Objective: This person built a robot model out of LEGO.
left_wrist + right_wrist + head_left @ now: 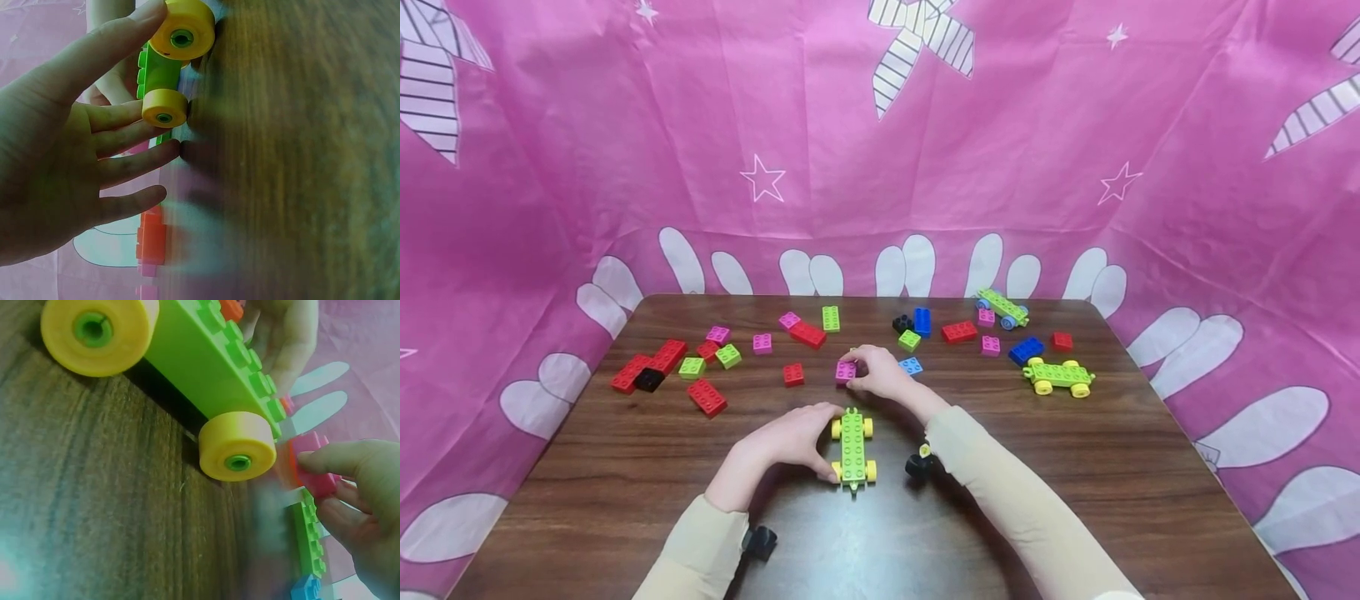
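head view nice and bright, whitish glare midway between side edges of the counter [1150, 500], wrist views way dimmer, kinda hazy, blurry patches

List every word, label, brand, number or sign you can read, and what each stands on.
No readable text in any view.
Nearest green car base, held pink brick: no legible lettering; any marks there would be too small to read.
Pink backdrop: printed shapes, no legible writing.

Long cream sleeves [1017, 493], a small black camera [761, 542] at each wrist, a yellow spot [925, 451] at the right one
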A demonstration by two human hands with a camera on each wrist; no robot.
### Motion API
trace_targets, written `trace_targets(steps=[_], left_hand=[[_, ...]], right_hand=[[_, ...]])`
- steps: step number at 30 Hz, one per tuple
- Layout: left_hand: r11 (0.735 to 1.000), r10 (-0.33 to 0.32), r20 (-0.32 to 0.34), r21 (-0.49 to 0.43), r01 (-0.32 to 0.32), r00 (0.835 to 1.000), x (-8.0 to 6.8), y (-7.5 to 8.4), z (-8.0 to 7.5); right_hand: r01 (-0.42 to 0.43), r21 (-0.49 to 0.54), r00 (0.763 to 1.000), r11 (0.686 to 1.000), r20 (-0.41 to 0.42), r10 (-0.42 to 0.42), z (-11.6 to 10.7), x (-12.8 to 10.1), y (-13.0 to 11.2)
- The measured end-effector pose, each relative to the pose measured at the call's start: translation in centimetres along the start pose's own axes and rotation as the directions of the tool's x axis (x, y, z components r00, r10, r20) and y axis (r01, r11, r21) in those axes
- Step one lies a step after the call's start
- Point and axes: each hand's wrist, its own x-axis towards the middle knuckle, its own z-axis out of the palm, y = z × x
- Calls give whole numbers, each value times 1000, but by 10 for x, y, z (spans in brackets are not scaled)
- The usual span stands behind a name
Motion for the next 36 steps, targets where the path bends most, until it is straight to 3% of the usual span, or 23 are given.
trace_targets(steps=[12, 20, 30, 36], left_hand=[[1000, -9, -3, 3, 9, 1000, -1, 1, 0], [1000, 11, -7, 5, -11, 1000, -1, 3, 0], [1000, 27, -12, 0, -27, 1000, -1, 1, 0], [1000, 25, -9, -5, -25, 1000, -2, 1, 0]], right_hand=[[113, 78, 988, 991, -114, -104, -9, -30, -10], [130, 124, 989, 984, -92, -119, -11, -50, -21], [208, 133, 977, 969, -71, -200, -11, -71, -23], [195, 145, 981, 970, -24, -193, -5, -76, -21]])
